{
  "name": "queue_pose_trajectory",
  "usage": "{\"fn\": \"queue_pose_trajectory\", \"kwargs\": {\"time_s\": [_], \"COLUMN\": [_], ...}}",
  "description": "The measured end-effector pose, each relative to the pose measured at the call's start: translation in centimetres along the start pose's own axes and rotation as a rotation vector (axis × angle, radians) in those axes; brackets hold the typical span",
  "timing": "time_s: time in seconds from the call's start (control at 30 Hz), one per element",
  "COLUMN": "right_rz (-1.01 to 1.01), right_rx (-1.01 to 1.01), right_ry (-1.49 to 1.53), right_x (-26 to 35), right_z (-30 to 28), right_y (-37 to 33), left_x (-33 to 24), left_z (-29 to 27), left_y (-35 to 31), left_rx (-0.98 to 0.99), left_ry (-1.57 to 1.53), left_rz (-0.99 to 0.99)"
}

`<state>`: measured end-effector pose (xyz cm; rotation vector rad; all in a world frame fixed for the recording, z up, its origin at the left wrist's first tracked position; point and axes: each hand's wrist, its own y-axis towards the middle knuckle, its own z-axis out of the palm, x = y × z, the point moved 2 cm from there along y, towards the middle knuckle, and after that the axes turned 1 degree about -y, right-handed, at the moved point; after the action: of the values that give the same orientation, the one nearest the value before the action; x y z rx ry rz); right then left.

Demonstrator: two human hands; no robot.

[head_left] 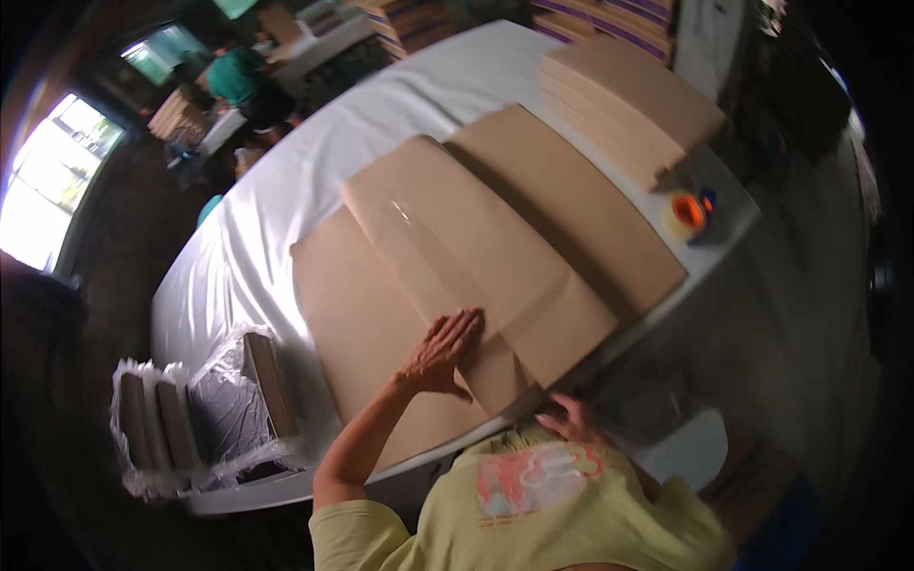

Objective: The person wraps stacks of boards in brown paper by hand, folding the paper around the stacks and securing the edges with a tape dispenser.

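A large brown cardboard sheet (343, 285) lies flat on the covered table, with a folded brown panel (486, 238) over its middle. Along the panel runs a lengthwise seam, and near its far end is a shiny strip that looks like clear tape. My left hand (443, 357) presses flat on the cardboard near the seam, fingers stretched out. At the table's front edge, beside the panel's near corner, my right hand (571, 419) has its fingers partly bent and apart; nothing shows in them. To the right, more flat cardboard (571, 200) extends from under the panel.
A stack of cardboard (633, 95) stands at the far right of the table (476, 57). Near it is a tape dispenser (687, 214) with an orange core. Plastic-wrapped dark boards (205, 409) sit at the left corner. Another person (238, 76) in green works farther back.
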<state>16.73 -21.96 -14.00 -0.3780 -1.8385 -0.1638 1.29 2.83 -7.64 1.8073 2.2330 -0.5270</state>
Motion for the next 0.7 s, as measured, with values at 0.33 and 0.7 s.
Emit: {"fn": "queue_pose_trajectory", "kwargs": {"time_s": [0.33, 0.7], "right_rz": [-0.077, -0.332], "right_rx": [-0.428, -0.419], "right_ry": [-0.004, -0.684], "right_x": [3.0, -2.1], "right_z": [10.3, 4.9], "right_y": [2.2, 8.5], "left_x": [0.0, 1.7], "left_z": [0.2, 1.7], "left_y": [1.1, 0.5], "left_rx": [-0.062, -0.149], "left_ry": [0.022, 0.048], "left_rz": [0.169, 0.148]}}
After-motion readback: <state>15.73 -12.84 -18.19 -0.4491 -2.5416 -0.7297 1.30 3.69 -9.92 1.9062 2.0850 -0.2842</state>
